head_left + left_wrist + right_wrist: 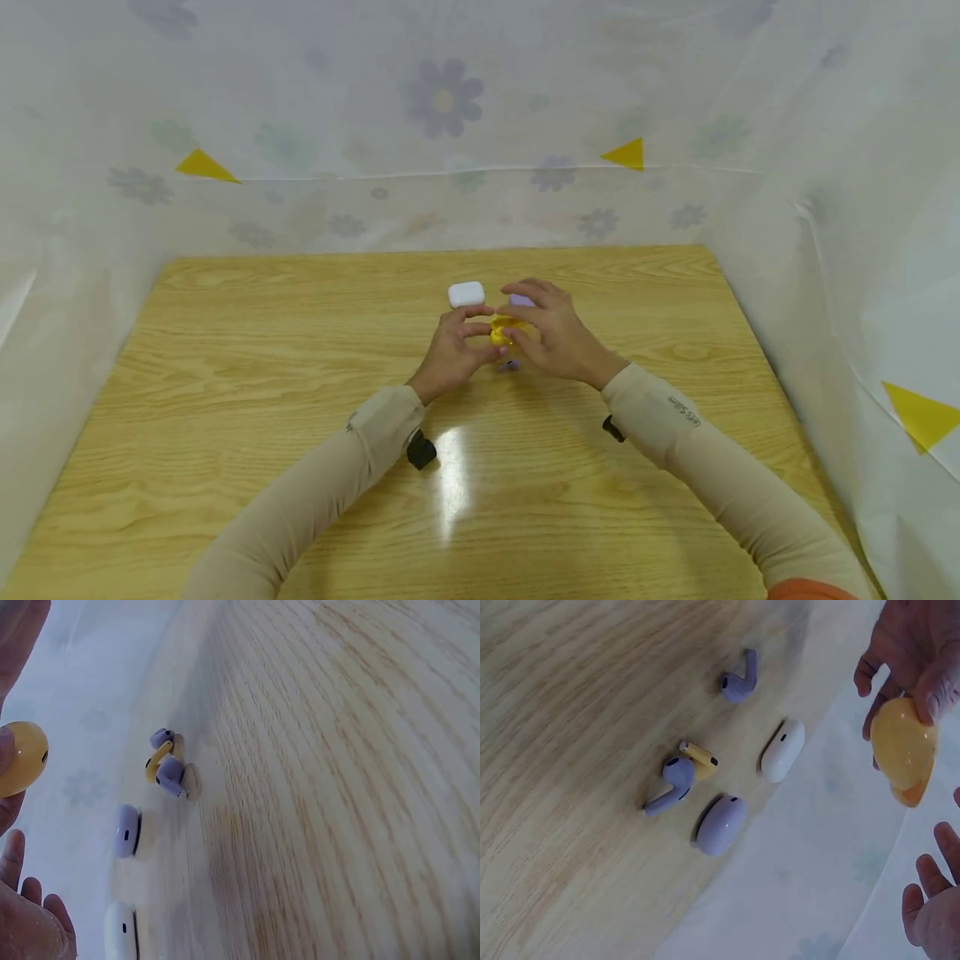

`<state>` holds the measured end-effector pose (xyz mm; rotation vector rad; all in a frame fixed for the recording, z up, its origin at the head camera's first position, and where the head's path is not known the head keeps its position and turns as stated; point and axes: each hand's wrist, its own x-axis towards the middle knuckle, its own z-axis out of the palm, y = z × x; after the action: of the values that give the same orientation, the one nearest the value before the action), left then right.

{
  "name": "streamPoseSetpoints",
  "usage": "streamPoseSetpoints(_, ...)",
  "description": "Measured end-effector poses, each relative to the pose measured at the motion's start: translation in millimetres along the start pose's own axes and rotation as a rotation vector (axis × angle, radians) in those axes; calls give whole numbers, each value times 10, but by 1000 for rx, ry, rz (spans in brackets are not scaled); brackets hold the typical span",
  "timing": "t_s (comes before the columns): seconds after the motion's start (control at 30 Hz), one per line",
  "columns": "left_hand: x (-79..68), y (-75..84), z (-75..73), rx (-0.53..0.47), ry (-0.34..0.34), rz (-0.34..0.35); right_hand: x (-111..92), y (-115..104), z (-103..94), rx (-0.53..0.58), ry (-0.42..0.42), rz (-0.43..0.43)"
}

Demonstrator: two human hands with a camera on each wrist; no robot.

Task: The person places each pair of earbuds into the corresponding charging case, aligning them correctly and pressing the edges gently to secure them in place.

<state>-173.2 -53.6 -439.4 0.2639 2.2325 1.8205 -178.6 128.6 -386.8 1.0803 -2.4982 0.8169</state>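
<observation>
Yellow case (498, 337) raised above wooden table (300, 467), centered between hands. Left hand (453, 346), 8 o'clock of it, pinches it, thumb on shell; right hand (558, 329), 3 o'clock, grips it by thumb, other fingers spread. From the case in head view: white case (467, 294) 10 o'clock, purple case (521, 300) 1 o'clock. Right wrist view: yellow earbud (705, 766) right against purple earbud (679, 774); second purple earbud (739, 684) apart, 1 o'clock of them.

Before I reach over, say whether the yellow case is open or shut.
Open: in the right wrist view, the yellow case shows two parts angled apart.
</observation>
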Motion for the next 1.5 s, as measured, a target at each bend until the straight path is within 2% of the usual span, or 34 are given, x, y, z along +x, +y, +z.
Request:
streamPoseSetpoints(0.13, 2, -7, -13, 12, 22, 23, 67, 87, -61, 33, 177, 13)
streamPoseSetpoints(0.2, 3, -11, -19, -8, 24, 27, 75, 139, -74, 22, 204, 51)
streamPoseSetpoints(0.27, 5, -16, -23, -19, 28, 33, 61, 192, -62, -4, 178, 113)
streamPoseSetpoints(0.33, 1, -18, -27, -40, 28, 33, 22, 245, -35, -44, 98, 207)
streamPoseSetpoints(0.47, -14, -27, -30, -68, 22, 43, -113, 391, 78, -140, -196, 411)
streamPoseSetpoints(0.53, -22, -35, -30, -90, 16, 43, -193, 473, 143, -171, -325, 458)
streamPoseSetpoints(0.63, -25, -53, -32, -106, 3, 47, -281, 548, 203, -173, -408, 462)
streamPoseSetpoints(0.77, -25, -69, -42, -117, -4, 41, -324, 582, 233, -167, -418, 437)
streamPoseSetpoints(1.0, -33, -65, -32, -152, -29, 19, -356, 620, 313, -146, -466, 446)
streamPoseSetpoints(1.27, -38, -44, -38, -121, -2, 11, -384, 632, 383, -150, -456, 399)
streamPoseSetpoints(1.5, -34, -46, -51, -103, 5, 16, -391, 619, 397, -104, -459, 434)
